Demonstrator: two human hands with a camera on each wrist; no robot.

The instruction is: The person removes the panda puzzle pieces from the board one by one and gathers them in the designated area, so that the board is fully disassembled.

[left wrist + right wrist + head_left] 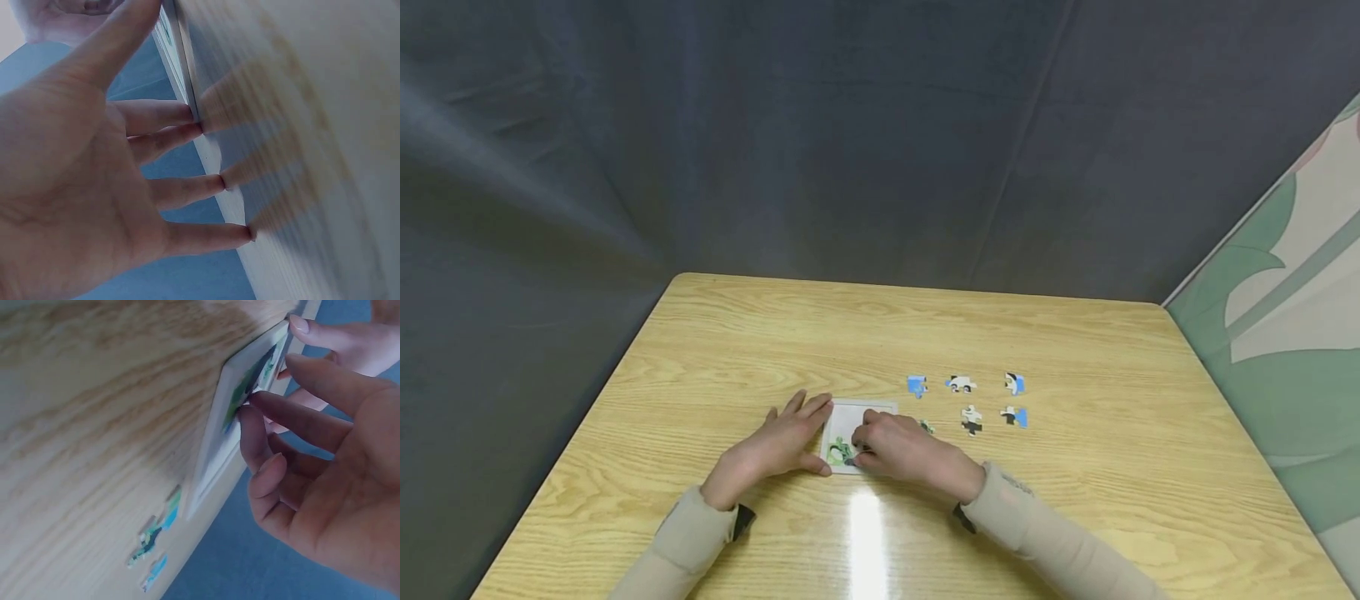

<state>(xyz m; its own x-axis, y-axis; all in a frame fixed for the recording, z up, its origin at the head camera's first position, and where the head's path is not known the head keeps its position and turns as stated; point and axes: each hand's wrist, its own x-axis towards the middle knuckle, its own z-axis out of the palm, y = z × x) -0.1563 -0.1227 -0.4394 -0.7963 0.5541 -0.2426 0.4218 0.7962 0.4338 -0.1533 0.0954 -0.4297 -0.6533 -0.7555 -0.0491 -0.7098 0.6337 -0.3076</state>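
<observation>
A white-rimmed square puzzle tray (860, 403) lies on the table, with green puzzle pieces (838, 451) along its lower left. My left hand (786, 437) steadies its left side, thumb at the lower corner and fingers spread. In the left wrist view, the fingertips (222, 181) touch down beside the tray edge. My right hand (897, 444) is over the tray's right part. Its curled index and middle fingers (253, 422) hold a dark-and-green puzzle piece (239, 394) against the tray, partly hidden by them. The ring and little fingers curl toward the palm.
Several loose pieces lie right of the tray: a blue one (917, 385), a panda-face one (961, 383), black-and-white ones (972, 420), blue-edged ones (1015, 383), and a green one (927, 427) beside my right hand. A dark curtain (865, 150) hangs behind the wooden table (737, 333).
</observation>
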